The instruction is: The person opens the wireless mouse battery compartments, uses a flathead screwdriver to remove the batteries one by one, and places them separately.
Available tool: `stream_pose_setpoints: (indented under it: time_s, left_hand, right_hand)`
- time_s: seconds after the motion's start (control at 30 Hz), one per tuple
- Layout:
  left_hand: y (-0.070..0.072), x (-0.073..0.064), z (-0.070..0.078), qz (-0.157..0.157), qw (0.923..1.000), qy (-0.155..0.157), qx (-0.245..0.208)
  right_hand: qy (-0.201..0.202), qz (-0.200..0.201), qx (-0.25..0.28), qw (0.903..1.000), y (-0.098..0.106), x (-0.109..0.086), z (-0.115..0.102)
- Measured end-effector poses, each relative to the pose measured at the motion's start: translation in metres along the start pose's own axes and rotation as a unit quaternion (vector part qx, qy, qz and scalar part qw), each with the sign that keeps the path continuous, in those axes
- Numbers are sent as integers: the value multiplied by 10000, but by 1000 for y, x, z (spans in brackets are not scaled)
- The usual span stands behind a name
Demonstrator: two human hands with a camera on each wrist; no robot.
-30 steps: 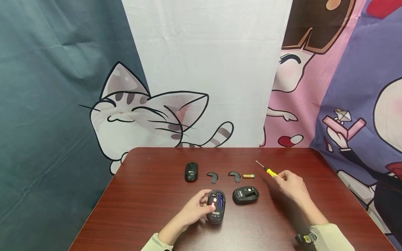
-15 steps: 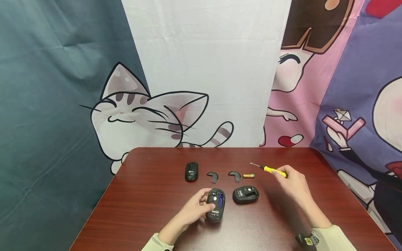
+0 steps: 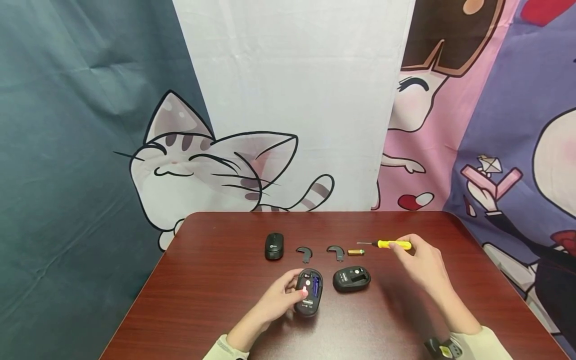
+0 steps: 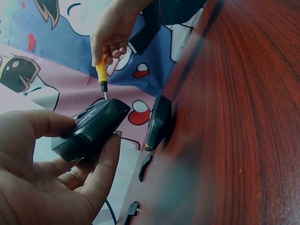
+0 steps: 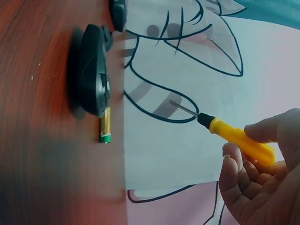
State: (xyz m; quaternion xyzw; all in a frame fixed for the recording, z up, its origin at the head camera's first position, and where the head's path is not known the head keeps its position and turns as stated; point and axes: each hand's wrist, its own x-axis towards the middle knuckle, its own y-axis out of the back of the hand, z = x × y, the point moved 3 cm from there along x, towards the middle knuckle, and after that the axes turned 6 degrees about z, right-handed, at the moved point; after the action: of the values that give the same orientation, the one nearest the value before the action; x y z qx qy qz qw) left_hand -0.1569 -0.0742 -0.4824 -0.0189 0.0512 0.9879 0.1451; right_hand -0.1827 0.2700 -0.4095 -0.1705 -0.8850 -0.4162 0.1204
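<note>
My left hand point(image 3: 280, 298) grips a black computer mouse point(image 3: 310, 306) above the table, its underside up and a blue battery point(image 3: 315, 286) in its open compartment. The thumb lies across the underside; the fingers go round the edge. My right hand point(image 3: 423, 262) holds a yellow-handled screwdriver point(image 3: 395, 244) in the air, its thin metal shaft pointing left. In the right wrist view the thumb and curled fingers pinch the yellow handle point(image 5: 241, 140). A second mouse point(image 3: 351, 280) lies upside down between the hands, its battery slot bare.
Behind the hands on the brown table point(image 3: 216, 285) lie a curved black cover point(image 3: 306, 254), another such cover point(image 3: 336, 252), and a loose battery point(image 3: 356, 252). A third black mouse point(image 3: 274, 246) rests upright at the far left. A printed curtain point(image 3: 297, 100) hangs behind the table.
The screwdriver has swung from slanting to nearly level, its handle shifting right and slightly up with my right hand. The mouse in my left hand has risen a little.
</note>
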Motion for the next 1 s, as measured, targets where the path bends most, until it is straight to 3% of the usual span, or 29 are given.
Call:
stream_pose_setpoints:
  time_s: [0.2,0.5,0.77,1.0]
  left_hand:
    - [-1,0,2,13,10000,-28,27]
    - [-3,3,4,-31,9998,-162,87]
    - [-5,4,9,187,9992,-284,-196]
    - [-7,5,12,298,9984,-311,-363]
  right_hand:
    - [206,288,28,9994,7,-2,-7]
    - [294,406,166,9986,11,-5,-12]
    - [-22,92,1036,9946,17,-5,-17]
    - [37,-86,1910,9815,20,-9,-25]
